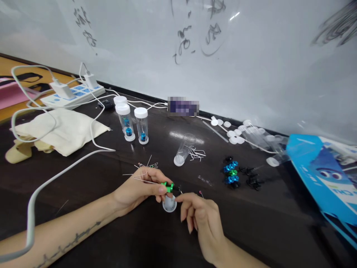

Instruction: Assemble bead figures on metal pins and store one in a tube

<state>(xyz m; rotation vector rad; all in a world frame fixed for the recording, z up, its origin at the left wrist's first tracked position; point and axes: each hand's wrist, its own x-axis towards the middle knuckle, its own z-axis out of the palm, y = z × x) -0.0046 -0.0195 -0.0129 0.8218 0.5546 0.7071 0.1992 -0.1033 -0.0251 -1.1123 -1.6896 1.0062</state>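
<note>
Between the thumb and fingers of my left hand [149,186] is a small green spool [167,187] with a black part pointing right. A thin wire runs leftward from that hand. My right hand [202,219] is just right of the black part, its index finger stretched toward it and the other fingers loosely curled and apart; I see nothing held in it. Below the spool, a small round white cap [169,204] with dark bits inside stands on the dark table. Thin wires and pins [147,165] lie behind my left hand.
Capped clear tubes [141,126] stand at the back left, near a cream cloth [61,130] and white cables. A tube with metal pins [196,153] lies mid-table. Blue, green and black spools [231,173] and a blue bag [315,163] are right.
</note>
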